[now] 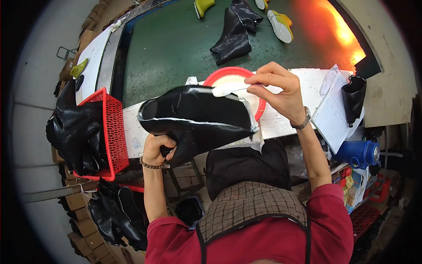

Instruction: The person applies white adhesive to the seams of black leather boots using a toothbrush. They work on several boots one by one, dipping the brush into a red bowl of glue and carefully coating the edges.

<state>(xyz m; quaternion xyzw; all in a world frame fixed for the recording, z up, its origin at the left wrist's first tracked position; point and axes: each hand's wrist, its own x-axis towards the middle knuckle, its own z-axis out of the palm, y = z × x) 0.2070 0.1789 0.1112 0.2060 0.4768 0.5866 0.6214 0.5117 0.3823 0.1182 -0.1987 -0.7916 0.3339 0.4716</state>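
Observation:
A black leather boot upper (211,110) hangs on its side over the front of the white board. My left hand (157,148) is closed around its lower left part, fingers partly hidden behind the leather. White paste lines its edges. Between the thumb and fingers of my right hand (277,83) is a slim brush (226,90), its tip thick with white paste and touching the upper's top edge. Just behind sits a red bowl (262,108) of creamy white paste, partly covered by the upper and my right hand.
Across the white board lies a green conveyor belt (171,48) carrying black boot uppers (237,35) and yellow-green shoe lasts (280,26), with an orange glow at its far right. A red basket (115,136) of black uppers stands left. Right are a notebook (330,110) and blue flask (358,154).

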